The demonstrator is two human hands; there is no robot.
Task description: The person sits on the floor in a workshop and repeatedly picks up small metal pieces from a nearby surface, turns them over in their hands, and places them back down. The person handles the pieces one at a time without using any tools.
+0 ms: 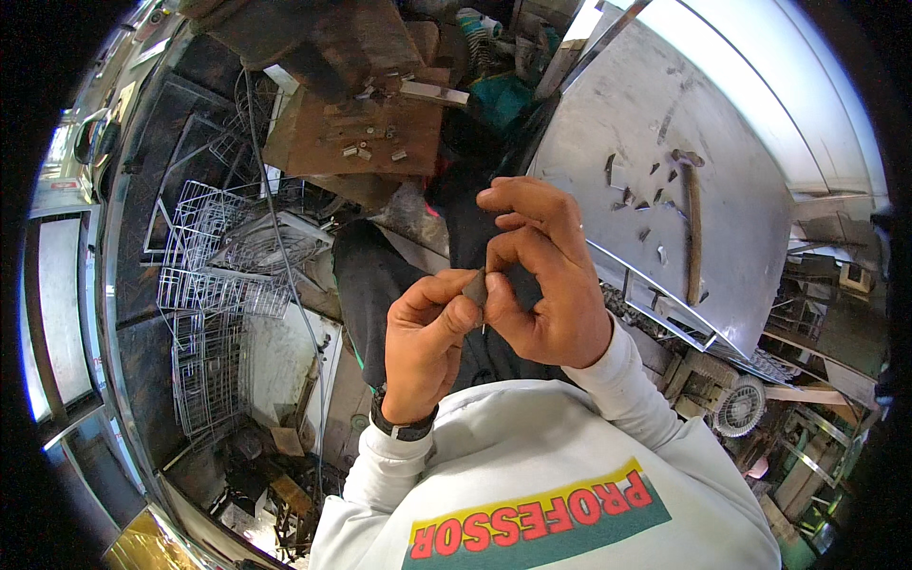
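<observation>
In front of my chest, a small flat dark grey piece (478, 287) is pinched between thumb and forefinger of my left hand (421, 337), which has a dark band at its wrist. From the other side, the thumb and forefinger of my right hand (560, 280) close on the edge of the same piece, its other fingers curled loosely above. The fingers cover part of the piece, so its exact kind cannot be made out. To the right, a hammer (694, 228) with a wooden handle lies on a grey metal sheet (731, 171). Several dark angular shards (622, 199) are scattered beside it.
Ahead stands a brown wooden surface (323, 133) with several small metal pieces (361, 152) on it. Stacked wire racks (204, 266) fill the left, crossed by a hanging cable (275, 199). A round finned metal part (739, 407) sits among scrap at the lower right.
</observation>
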